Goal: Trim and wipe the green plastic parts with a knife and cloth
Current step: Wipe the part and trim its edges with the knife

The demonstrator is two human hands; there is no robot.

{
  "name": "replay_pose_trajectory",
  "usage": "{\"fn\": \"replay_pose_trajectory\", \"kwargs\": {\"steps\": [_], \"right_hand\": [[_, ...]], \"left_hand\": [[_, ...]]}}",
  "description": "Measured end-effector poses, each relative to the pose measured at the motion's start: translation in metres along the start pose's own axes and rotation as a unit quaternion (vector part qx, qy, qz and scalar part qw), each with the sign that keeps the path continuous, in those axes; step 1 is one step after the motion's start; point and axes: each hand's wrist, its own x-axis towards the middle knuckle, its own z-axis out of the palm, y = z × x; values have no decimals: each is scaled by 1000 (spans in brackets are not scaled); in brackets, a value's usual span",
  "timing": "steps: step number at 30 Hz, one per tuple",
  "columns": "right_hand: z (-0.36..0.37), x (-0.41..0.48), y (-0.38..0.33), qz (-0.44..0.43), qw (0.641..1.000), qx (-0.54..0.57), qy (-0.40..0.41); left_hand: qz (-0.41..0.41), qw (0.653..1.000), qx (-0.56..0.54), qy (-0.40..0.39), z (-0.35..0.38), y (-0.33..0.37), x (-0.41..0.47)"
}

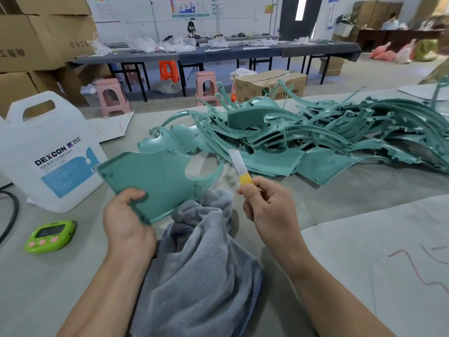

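**Head view of work at a bench (364, 251).** At centre, the left hand (126, 215) grips a flat green plastic part (158, 181) by its lower corner. The thumb lies on the near face and the fingers are hidden behind. The part is held clear of the bench and tilted, with its curved cut-out facing 2 o'clock.

At 3 o'clock of the part, the right hand (267, 205) pinches the yellow handle of a knife (239, 166) between thumb and curled fingers. The pale blade points to 11 o'clock and ends just beside the part's curved arm; contact cannot be told.

A grey cloth (201, 259) lies bunched on the bench at 6 o'clock of the part, between the two forearms. Its upper fold sits just beneath the part's lower edge.

A heap of green parts (315, 135), tangled curved strips and panels, spreads over the bench from 12 to 3 o'clock of the hands.

At 9 o'clock stands a white jug (48, 152) with a cut-out handle and a blue label reading DEXCON. Near it, at 8 o'clock, a lime-green timer (49, 235) with pink buttons lies face up. A black cable (9, 215) curves along the left edge.

Beyond the bench, at 12 o'clock, pink stools (111, 98) and an orange stool (168, 69) stand by a long dark table (218, 53). Cardboard boxes (36, 32) are stacked at 10 o'clock.
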Motion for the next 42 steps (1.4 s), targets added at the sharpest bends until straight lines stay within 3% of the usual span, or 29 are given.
{"fn": "replay_pose_trajectory", "kwargs": {"steps": [8, 12, 14, 17, 20, 23, 26, 29, 34, 38, 40, 42], "right_hand": [[-1, -3, -2, 1, 999, -35, 8], [-2, -1, -2, 47, 997, -52, 19], [-3, -1, -3, 76, 997, -17, 16], [-5, -1, -6, 140, 987, 75, -34], [-9, 1, -4, 239, 938, 224, -109], [-15, 5, -5, 243, 899, 333, -147], [-27, 12, -8, 227, 873, 423, -89], [-44, 21, -8, 215, 870, 442, -44], [-56, 29, -9, 207, 829, 519, -29], [-59, 33, -10, 166, 807, 565, -39], [-63, 35, -10, 152, 801, 577, -36], [-65, 34, -10, 148, 806, 572, -40]], "left_hand": [[51, 995, 10, 89, -8, 14, 6], [247, 955, 123, 108, -18, 34, 20], [272, 948, 133, 99, -26, 43, 29], [198, 978, 19, 69, -30, 51, 29], [105, 993, -23, 50, -19, 42, 9], [-12, 999, 36, -1, -1, 19, -12], [-101, 974, 205, -4, 11, -6, -25], [-34, 935, 349, -50, 9, -18, -24], [76, 931, 304, -186, 5, -16, -6], [156, 882, 396, -201, 16, -9, 1], [229, 809, 503, -198, 23, -6, 7], [293, 703, 607, -225, 31, -4, 9]]}}
